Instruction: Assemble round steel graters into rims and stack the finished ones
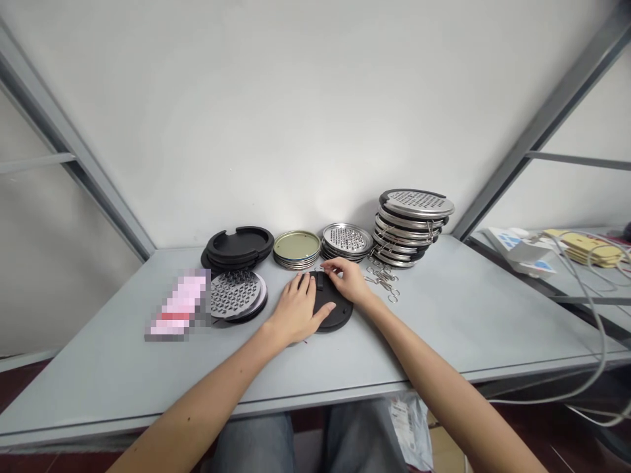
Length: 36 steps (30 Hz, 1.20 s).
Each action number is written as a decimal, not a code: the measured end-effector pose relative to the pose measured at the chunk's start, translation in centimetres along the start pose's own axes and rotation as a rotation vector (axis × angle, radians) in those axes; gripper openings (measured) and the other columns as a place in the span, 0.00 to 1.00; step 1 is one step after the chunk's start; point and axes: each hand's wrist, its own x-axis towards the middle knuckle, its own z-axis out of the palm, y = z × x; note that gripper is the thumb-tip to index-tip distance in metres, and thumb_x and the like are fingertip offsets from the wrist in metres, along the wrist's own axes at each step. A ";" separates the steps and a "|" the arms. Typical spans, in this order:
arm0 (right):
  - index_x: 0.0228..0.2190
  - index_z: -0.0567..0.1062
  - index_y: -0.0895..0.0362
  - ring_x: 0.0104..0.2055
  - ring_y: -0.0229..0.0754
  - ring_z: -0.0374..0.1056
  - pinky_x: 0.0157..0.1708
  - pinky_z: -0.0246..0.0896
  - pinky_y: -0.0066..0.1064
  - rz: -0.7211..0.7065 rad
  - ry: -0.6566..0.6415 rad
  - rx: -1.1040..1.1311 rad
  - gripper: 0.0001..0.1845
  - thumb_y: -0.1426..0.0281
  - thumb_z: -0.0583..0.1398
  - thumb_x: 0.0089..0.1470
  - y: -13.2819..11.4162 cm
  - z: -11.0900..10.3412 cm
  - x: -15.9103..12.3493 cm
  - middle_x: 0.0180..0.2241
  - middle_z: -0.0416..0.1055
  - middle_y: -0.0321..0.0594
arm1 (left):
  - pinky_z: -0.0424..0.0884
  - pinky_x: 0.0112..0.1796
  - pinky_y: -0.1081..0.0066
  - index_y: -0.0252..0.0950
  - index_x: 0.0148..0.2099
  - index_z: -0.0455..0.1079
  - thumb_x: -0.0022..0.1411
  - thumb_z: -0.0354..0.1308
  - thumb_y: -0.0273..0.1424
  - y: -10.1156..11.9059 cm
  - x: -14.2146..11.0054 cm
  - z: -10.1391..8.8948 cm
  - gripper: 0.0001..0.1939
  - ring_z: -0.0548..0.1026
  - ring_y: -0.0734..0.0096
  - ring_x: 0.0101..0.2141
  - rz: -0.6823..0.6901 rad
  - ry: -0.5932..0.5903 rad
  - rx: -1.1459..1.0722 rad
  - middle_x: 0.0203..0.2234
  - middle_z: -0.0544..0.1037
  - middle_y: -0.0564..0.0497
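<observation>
In front of me a round black plastic base (336,318) lies flat on the table. My left hand (298,305) rests spread over its left side, fingers stretched and thumb apart, pressing on it. At the far edge of the base, my right hand (348,279) has thumb and fingers pinched on a thin metal wire clip (318,269), mostly hidden by the fingertips. A small black tab (320,281) shows between my hands. Several loose wire clips (387,279) lie to the right of my right hand.
Behind stand a stack of black rings (240,246), gold-toned round lids (296,246), metal grater discs (348,240) and a tall stack of assembled graters (415,205). Loose grater plates (235,294) and a blurred pink item (180,302) lie left. White cables (599,322) hang right.
</observation>
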 end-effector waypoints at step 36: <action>0.33 0.76 0.58 0.36 0.38 0.68 0.35 0.65 0.30 -0.073 -0.175 0.015 0.10 0.79 0.56 0.52 0.0 -0.2 -0.3 0.37 0.72 0.43 | 0.62 0.56 0.57 0.31 0.59 0.61 0.63 0.52 0.35 -1.2 1.3 0.5 0.24 0.65 0.55 0.55 -0.001 0.125 -0.271 0.54 0.69 0.41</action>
